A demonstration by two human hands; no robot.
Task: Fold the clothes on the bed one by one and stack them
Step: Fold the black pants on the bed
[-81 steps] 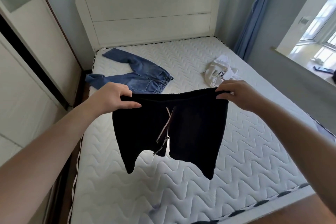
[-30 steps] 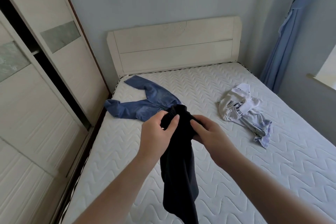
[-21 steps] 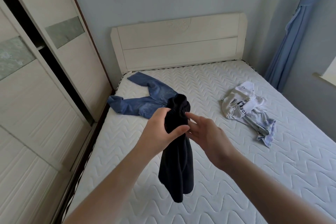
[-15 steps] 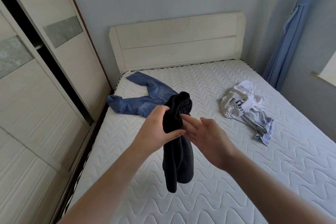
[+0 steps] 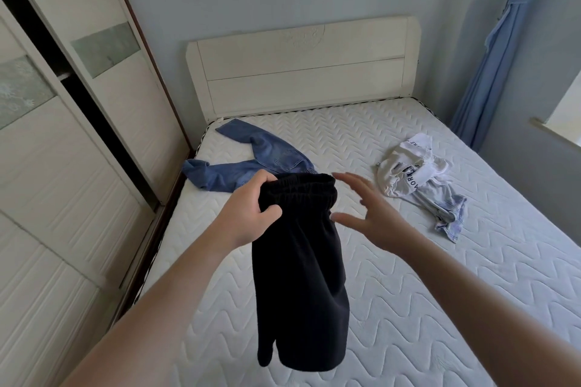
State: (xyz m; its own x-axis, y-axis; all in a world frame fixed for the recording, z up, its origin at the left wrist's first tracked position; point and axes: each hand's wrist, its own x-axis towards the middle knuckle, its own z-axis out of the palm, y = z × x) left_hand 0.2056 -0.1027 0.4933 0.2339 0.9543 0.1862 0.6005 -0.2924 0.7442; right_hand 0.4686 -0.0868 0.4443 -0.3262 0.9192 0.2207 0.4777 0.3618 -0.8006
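Nearest, at the centre of the view, the black shorts hang in the air above the mattress, doubled lengthwise so both legs dangle together toward 6 o'clock, their hems clear of the quilted surface. The left hand grips the elastic waistband at its 9 o'clock end, fingers curled over the top edge and thumb pinched against the cloth from below. The right hand floats just beside the waistband at 3 o'clock, fingers spread apart and lightly bent, holding nothing; whether the thumb tip brushes the fabric I cannot tell. Farther back, at about 11 o'clock from the shorts, blue jeans lie unfolded on the mattress, one leg reaching toward the headboard and the other toward the left edge. At about 2 o'clock, well apart from the jeans, a crumpled heap of white and pale grey clothes sits on the bed, with some printed lettering showing. Beyond the mattress the cream headboard stands against the wall; a wardrobe runs along 9 o'clock, and a blue curtain hangs at 2 o'clock.
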